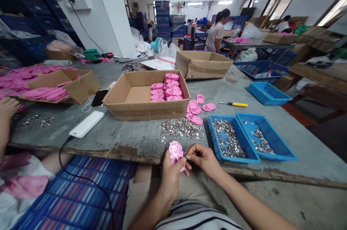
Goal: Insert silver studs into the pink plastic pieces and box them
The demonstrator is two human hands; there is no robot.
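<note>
My left hand [171, 172] is closed around a pink plastic piece [176, 151], oval with a scalloped outline, held just off the table's front edge. Close against its right side, my right hand [202, 158] pinches with thumb and forefinger; whatever lies between those fingertips is too small to make out. Beyond the hands is a spread of small shiny metal parts [181, 130] on the grey table [130, 134]. A few similar pink pieces [194, 108] lie loose behind them. An open cardboard box [143, 110] holds stacked pink pieces [172, 87] in its right half.
Two blue trays [234, 157] [282, 156] with metal parts stand to the right. Behind them are a yellow-handled screwdriver [238, 104] and another blue tray [268, 94]. Leftward lie a white power bank [86, 124] with a black cable and a co-worker's hand [8, 109].
</note>
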